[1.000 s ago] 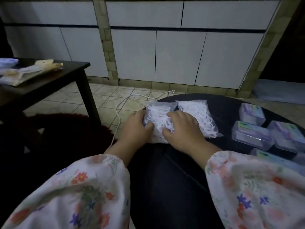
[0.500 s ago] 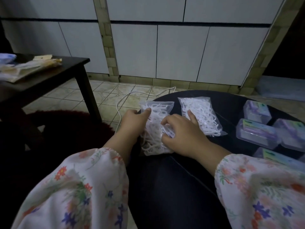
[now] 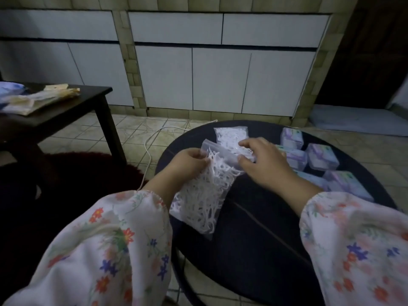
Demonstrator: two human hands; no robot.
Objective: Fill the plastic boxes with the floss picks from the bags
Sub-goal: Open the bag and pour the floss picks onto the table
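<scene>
Near bag of floss picks (image 3: 204, 195), lifted off the round black table (image 3: 254, 250) since 0.5 s ago. Left hand (image 3: 187, 164) and right hand (image 3: 262, 164) pinch its top edge. Second bag (image 3: 229, 135) lies farther back; plastic boxes (image 3: 320, 155) sit at right.

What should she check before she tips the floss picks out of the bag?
1. Both hands hold the near clear plastic bag of white floss picks: ok. The left hand and right hand pinch its top edge.
2. Bag mouth open: cannot tell; picks bunch at the top, the seal is unclear.
3. A clear plastic box with a purple label within reach: ok, several sit beside the right hand.
4. Box lid open: not ok, the boxes look closed.
5. Second clear bag of floss picks out of the way: ok, it lies behind the hands.
6. Bare spot on the round black table: ok.
</scene>
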